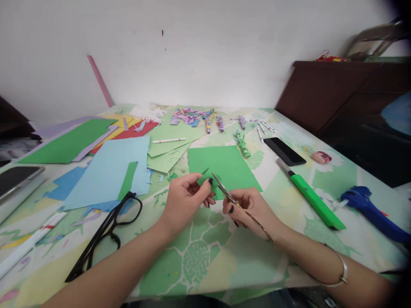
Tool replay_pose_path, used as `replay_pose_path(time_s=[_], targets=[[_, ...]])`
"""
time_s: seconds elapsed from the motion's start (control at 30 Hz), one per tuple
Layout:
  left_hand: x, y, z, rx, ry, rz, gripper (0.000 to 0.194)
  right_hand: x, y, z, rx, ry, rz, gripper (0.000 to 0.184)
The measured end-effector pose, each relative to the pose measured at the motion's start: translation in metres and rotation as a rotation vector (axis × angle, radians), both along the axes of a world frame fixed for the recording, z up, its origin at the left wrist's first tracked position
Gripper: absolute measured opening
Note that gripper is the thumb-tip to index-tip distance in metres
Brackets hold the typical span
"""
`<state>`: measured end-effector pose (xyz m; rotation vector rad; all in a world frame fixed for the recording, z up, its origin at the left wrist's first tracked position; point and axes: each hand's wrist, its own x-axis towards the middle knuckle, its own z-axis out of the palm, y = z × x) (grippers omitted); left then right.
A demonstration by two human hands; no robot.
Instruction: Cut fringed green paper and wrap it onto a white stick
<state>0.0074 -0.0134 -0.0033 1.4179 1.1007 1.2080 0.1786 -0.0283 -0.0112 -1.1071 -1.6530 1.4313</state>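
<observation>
Between the thumb and fingers of my left hand [186, 199] is a small piece of green paper [206, 179], held up above the table. My right hand [252, 209] grips a pair of scissors [228, 196] whose blades point up and left at the paper's right edge. Whether the blades touch the paper I cannot tell. Under and behind both hands lies a larger green sheet [224, 160]. Small green scraps [172, 176] lie to the left of it. A rolled green paper piece [243, 144] with curled fringes rests just past the sheet's far right corner.
Black glasses [111, 226], a light blue sheet [109, 167] and a green strip [128, 179] lie left. On the right are a black phone [284, 150], a green utility knife [316, 201] and a blue tape dispenser [374, 209]. Purple scraps [188, 115] sit at the back.
</observation>
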Motion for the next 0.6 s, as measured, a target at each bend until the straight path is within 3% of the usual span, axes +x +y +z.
replay_pose_path(time_s=[0.6], targets=[[-0.0010, -0.0008, 0.0026, -0.012, 0.009, -0.001, 0.018, -0.0016, 0.0018, 0.0028, -0.058, -0.040, -0.049, 0.036]])
